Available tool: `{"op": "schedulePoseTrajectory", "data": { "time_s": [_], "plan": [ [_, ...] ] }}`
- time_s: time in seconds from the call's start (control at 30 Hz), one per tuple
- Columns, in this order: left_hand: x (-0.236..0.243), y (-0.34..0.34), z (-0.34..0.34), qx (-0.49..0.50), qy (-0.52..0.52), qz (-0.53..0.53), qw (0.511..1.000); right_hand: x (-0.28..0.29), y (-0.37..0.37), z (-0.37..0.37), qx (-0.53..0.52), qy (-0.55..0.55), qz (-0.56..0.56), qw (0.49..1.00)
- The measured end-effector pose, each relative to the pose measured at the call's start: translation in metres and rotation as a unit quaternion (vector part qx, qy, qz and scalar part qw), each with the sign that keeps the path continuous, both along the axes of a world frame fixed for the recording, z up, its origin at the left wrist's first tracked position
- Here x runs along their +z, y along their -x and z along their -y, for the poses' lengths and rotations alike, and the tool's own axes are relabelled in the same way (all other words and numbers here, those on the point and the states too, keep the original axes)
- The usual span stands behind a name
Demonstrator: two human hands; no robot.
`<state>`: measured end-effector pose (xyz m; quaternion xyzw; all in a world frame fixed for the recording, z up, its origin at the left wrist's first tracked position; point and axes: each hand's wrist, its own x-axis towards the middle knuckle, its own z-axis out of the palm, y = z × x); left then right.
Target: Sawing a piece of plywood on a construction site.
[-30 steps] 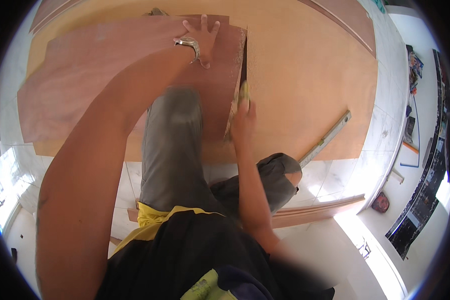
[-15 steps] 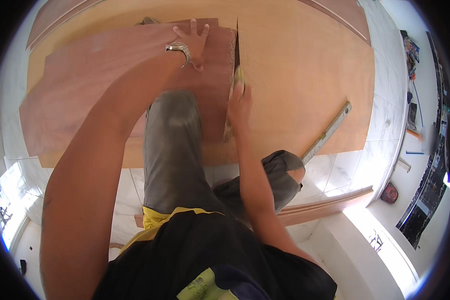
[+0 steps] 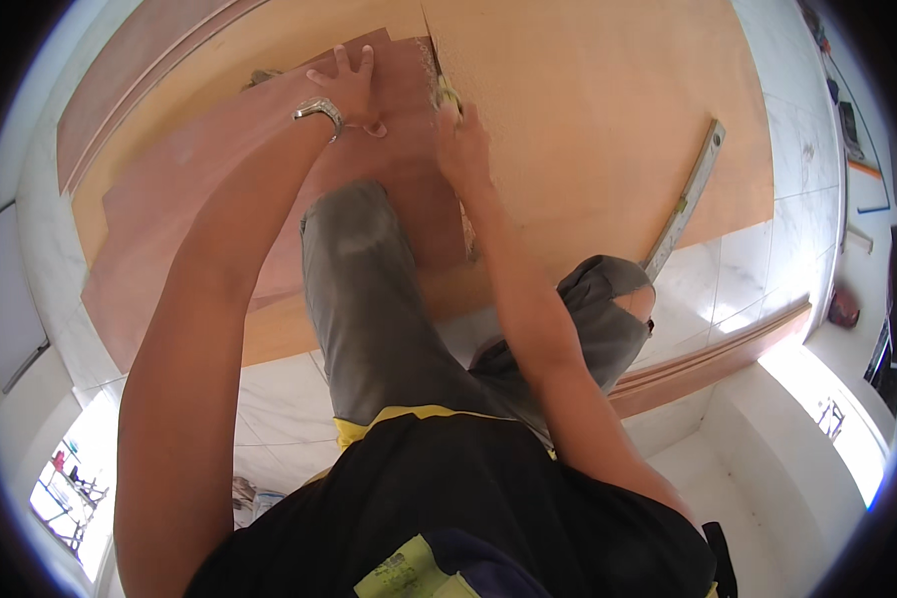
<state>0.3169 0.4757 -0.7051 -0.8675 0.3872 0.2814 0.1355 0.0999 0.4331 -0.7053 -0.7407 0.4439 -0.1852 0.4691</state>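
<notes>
My left hand (image 3: 351, 92) lies spread and flat on the reddish-brown plywood sheet (image 3: 239, 189), near its far right corner; a metal watch is on that wrist. My right hand (image 3: 463, 149) is closed around the yellow handle of what looks like a hand saw (image 3: 448, 97), at the sheet's right edge. Its dark narrow blade points away from me, and my fingers hide part of the handle. Pale sawdust lies along that edge. Beneath is a larger light-brown plywood panel (image 3: 608, 130). My left knee (image 3: 354, 214) rests on the reddish sheet.
A metal spirit level (image 3: 690, 194) lies slantwise on the panel's right side, by my right knee. Long wooden strips (image 3: 713, 359) lie on the tiled floor at the right. More reddish board (image 3: 120, 90) is at the far left. Assorted tools are along the right wall.
The view has turned and shifted, so the boards sit differently in it. My right hand has moved forward along the sheet's edge with the saw; my left hand stays pressed on the sheet.
</notes>
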Motion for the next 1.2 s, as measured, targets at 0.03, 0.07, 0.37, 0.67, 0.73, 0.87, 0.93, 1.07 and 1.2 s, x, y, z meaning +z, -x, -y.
{"op": "schedulePoseTrajectory", "data": {
  "time_s": [0.03,0.07,0.37,0.67,0.73,0.87,0.93,1.07,1.2],
  "plan": [
    [0.0,-0.001,-0.001,-0.011,-0.004,0.003,1.0,-0.004,-0.011,0.007,0.0,0.043,0.027,0.999],
    [-0.001,-0.002,0.0,-0.023,0.003,0.011,1.0,-0.006,-0.005,0.004,-0.018,0.017,-0.008,1.0],
    [-0.005,-0.005,0.001,-0.042,-0.003,0.022,0.999,0.005,0.062,-0.04,0.008,-0.05,-0.029,0.998],
    [-0.001,-0.004,0.003,-0.05,-0.002,0.023,0.998,0.02,0.11,-0.07,-0.03,-0.185,0.043,0.981],
    [-0.001,-0.004,0.003,-0.052,-0.013,0.019,0.998,0.016,0.111,-0.07,-0.003,-0.074,0.087,0.993],
    [0.0,-0.004,0.005,-0.044,-0.012,0.009,0.999,-0.016,0.011,-0.002,-0.014,-0.09,-0.018,0.996],
    [0.0,-0.005,0.005,-0.039,-0.018,-0.006,0.999,-0.015,-0.004,0.006,-0.03,-0.074,-0.011,0.997],
    [-0.007,-0.007,0.003,-0.081,0.015,-0.004,0.997,0.024,0.084,-0.052,-0.013,-0.096,-0.011,0.995],
    [-0.014,-0.01,0.001,-0.061,0.017,0.02,0.998,0.031,0.113,-0.07,-0.006,-0.141,-0.006,0.99]
  ]
}}
